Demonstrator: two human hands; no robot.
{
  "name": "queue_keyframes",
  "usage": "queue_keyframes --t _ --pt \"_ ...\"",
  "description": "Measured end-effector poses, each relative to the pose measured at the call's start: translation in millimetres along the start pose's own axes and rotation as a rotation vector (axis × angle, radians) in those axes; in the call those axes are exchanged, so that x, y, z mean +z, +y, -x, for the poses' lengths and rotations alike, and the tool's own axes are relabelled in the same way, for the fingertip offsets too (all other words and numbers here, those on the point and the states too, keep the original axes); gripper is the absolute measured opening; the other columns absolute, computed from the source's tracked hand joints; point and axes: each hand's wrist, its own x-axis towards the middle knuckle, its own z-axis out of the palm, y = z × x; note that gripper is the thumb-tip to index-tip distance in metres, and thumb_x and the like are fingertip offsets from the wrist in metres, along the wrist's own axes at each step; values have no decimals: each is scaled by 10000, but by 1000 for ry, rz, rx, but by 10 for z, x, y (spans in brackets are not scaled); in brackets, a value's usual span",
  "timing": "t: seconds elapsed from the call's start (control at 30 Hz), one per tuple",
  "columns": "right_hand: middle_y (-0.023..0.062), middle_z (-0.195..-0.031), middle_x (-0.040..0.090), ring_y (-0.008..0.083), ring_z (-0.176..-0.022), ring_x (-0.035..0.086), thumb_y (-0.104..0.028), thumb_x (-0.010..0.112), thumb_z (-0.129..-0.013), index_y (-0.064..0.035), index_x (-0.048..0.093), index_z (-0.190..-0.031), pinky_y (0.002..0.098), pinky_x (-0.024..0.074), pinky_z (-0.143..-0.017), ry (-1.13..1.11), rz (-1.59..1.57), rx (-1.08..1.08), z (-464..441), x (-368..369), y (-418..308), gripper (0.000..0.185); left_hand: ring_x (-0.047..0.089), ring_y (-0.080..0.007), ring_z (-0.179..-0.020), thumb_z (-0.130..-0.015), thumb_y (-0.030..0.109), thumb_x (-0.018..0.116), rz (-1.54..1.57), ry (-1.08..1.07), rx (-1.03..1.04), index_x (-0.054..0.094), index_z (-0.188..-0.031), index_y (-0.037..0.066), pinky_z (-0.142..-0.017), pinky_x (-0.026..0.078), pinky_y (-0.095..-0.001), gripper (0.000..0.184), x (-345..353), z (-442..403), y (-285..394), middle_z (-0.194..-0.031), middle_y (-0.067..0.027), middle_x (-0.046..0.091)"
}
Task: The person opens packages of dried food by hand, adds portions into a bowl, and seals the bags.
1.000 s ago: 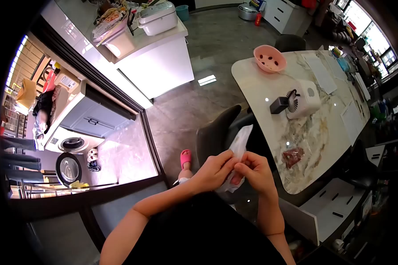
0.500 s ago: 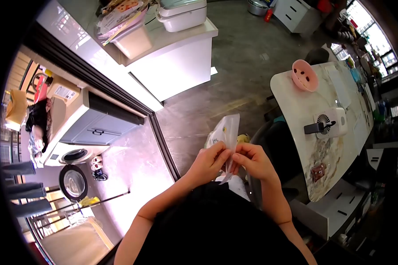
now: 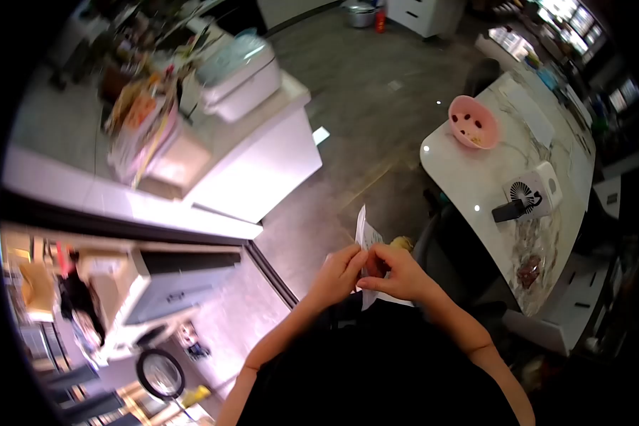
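Observation:
A thin white plastic packet [image 3: 365,228] is pinched between my two hands in front of my body, seen nearly edge-on. My left hand [image 3: 339,271] grips its left side with thumb and fingers together. On the other side my right hand [image 3: 396,271] holds it, fingers curled and thumb pressed in. The packet sticks up above the fingers, and a pale strip of it hangs below them. Whether its top is open cannot be made out. Just behind the right hand shows a small yellowish thing [image 3: 402,243].
To the right, a marble table [image 3: 468,181] bears a pink bowl [image 3: 473,122], a white device with a black fan pattern [image 3: 534,190] and a reddish-brown packet [image 3: 529,271]. A white counter [image 3: 259,167] with a lidded container [image 3: 241,78] stands at left, near a door track [image 3: 270,273].
My view has turned, so the counter and table sit differently in it. The packet has swung from facing me to nearly edge-on, still in both hands.

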Motion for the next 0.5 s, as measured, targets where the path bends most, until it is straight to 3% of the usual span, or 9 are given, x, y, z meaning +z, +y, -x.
queue_keyframes --t 0.03,0.1,0.2,0.33,0.37,0.5 --pt "16 -614 464 104 -537 438 -212 760 -703 -44 469 -727 254 358 -485 41 9 -1 -65 -74 43 337 542 -219 -536 -917 235 440 -40 -35 -22 527 -789 -21 -505 418 -337 300 -15 -136 71 -629 -139 543" --pt "25 -607 464 113 -546 444 -227 721 -744 -48 472 -720 265 365 -496 85 86 0 -191 -290 84 308 552 -189 -547 -943 237 398 -101 -108 121 538 -806 -16 -506 428 -308 320 -11 -481 -72 -657 -119 563" --pt "58 -601 513 128 -541 491 -225 684 -773 -40 470 -701 274 384 -491 155 8 30 -364 -608 86 292 573 -109 -611 -976 224 324 96 -332 -40 549 -822 -9 -533 468 -235 358 -36 -951 130 -688 -53 572" --pt "84 -631 570 152 -550 550 -203 657 -783 -27 489 -724 275 429 -511 271 19 25 -537 -908 238 250 588 -123 -612 -972 202 339 86 -458 -47 547 -832 -34 -540 483 -238 344 -20 -1481 301 -711 -71 579" --pt "113 -649 535 229 -582 527 -216 632 -783 -25 470 -721 318 409 -533 283 -79 99 -549 -969 238 258 588 -123 -612 -972 202 339 67 -492 -57 547 -832 -34 -540 483 -238 344 -14 -1587 326 -711 -71 579" --pt "119 -669 544 239 -597 534 -173 610 -771 -15 498 -755 328 420 -549 571 58 90 -631 -1123 414 194 604 -136 -602 -948 184 411 15 -576 -26 531 -811 -35 -515 481 -256 285 199 -2135 412 -705 -84 592"
